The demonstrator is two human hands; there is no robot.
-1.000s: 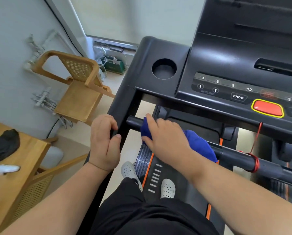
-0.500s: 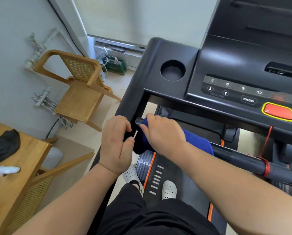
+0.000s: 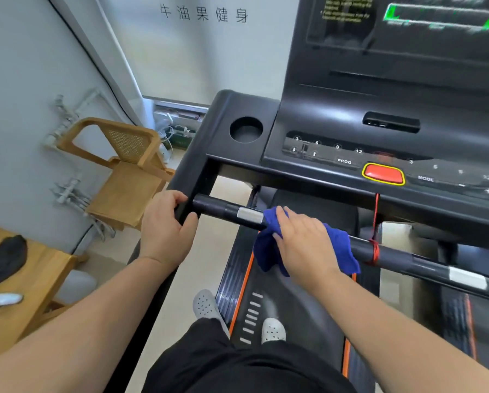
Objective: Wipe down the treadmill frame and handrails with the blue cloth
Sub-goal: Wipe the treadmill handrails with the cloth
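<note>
The black treadmill has a front crossbar handrail (image 3: 223, 209) running left to right under the console (image 3: 351, 131). The blue cloth (image 3: 266, 245) is draped over this bar, just right of a silver sensor patch. My right hand (image 3: 302, 242) lies on top of the cloth with fingers wrapped over it and the bar. My left hand (image 3: 163, 225) grips the left upright of the frame (image 3: 197, 154) where the bar joins it. A red safety cord (image 3: 375, 248) is wound round the bar to the right of the cloth.
A wooden chair (image 3: 124, 171) stands to the left by the wall with pipes. A wooden table (image 3: 24, 282) with a black item is at the lower left. My feet in grey perforated shoes (image 3: 206, 304) stand on the treadmill deck. A cup holder (image 3: 246, 130) sits in the console.
My right hand has slid the blue cloth to the right along the crossbar, uncovering the bar's left end and silver patch. The camera tilted up. My left hand keeps its grip on the upright.
</note>
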